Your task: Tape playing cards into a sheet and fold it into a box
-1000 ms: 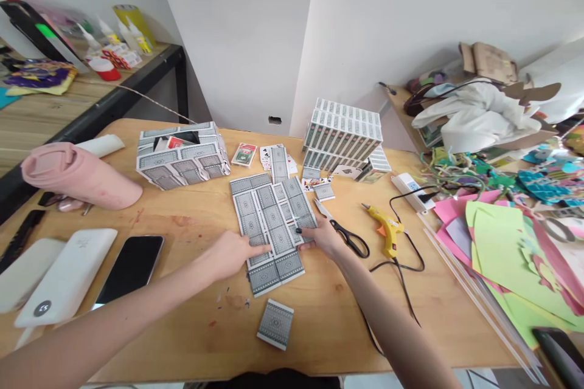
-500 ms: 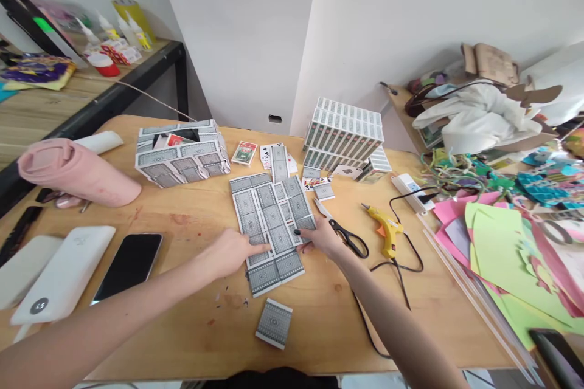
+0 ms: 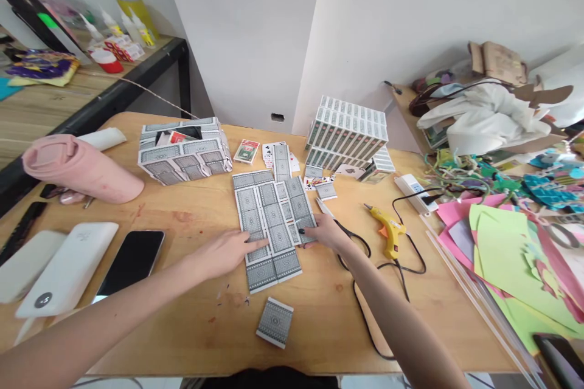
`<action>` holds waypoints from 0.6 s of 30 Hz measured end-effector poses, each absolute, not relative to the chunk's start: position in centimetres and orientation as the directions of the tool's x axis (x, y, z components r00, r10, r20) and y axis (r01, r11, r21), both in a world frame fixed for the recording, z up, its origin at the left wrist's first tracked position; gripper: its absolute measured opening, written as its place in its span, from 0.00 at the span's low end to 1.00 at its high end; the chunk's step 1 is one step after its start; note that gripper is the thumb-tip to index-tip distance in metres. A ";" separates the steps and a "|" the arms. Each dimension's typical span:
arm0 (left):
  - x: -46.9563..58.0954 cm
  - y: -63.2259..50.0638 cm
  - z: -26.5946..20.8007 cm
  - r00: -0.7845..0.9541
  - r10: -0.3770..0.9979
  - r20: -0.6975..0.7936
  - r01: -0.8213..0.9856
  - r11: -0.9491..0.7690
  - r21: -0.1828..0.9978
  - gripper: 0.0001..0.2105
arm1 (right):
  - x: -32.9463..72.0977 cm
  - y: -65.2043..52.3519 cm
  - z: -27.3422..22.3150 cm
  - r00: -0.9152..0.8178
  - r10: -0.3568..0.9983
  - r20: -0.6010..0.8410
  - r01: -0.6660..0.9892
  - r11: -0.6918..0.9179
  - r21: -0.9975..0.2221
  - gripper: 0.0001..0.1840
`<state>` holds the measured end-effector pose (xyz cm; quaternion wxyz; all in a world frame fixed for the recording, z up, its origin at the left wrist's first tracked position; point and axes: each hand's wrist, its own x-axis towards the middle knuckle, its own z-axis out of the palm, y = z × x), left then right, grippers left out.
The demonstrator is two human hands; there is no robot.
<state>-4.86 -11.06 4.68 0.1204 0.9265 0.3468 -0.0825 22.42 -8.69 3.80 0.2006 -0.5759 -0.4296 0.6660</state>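
A flat panel of grey patterned playing cards (image 3: 274, 222) lies on the wooden table in front of me, with narrow gaps between some columns. My left hand (image 3: 230, 249) rests at its left side, index finger stretched onto the middle cards. At the lower right edge, my right hand (image 3: 325, 232) pinches the end of the right-hand card column (image 3: 301, 206), thumb on top; its other fingers are partly hidden. A square card piece (image 3: 275, 322) lies apart, nearer me. Black-handled scissors (image 3: 351, 234) sit partly under my right forearm.
Right of the panel are a yellow glue gun (image 3: 387, 230) with its cord and a white power strip (image 3: 415, 191). Behind stand a card-covered box (image 3: 185, 155) and stacked card boxes (image 3: 347, 134). A phone (image 3: 130, 264), power bank (image 3: 68, 270) and pink tumbler (image 3: 86, 170) lie left.
The lower right card now lies more in line with the right-hand column, my right hand still at it. My left index finger has stayed on the panel. The view has shifted slightly.
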 end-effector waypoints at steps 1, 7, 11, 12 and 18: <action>-4.9 -11.0 4.6 0.747 0.622 -0.236 0.662 -0.727 0.180 0.28 | 22.3 -8.6 3.6 -0.238 0.757 -0.609 0.213 -0.571 -0.793 0.05; -5.0 -10.7 3.9 0.742 0.623 -0.247 0.670 -0.704 0.236 0.28 | 21.5 -8.5 3.1 -0.218 0.734 -0.644 0.226 -0.604 -0.764 0.06; -5.0 -10.6 3.5 0.748 0.619 -0.240 0.664 -0.708 0.242 0.28 | 21.5 -8.6 3.5 -0.226 0.718 -0.658 0.253 -0.609 -0.751 0.04; -5.0 -10.7 3.5 0.751 0.618 -0.233 0.660 -0.710 0.244 0.28 | 21.7 -8.6 3.7 -0.252 0.704 -0.664 0.265 -0.609 -0.747 0.03; -6.0 -11.1 4.1 0.780 0.602 -0.173 0.626 -0.743 0.237 0.27 | 22.8 -7.3 3.4 -0.214 0.828 -0.518 0.331 -0.438 -0.836 0.08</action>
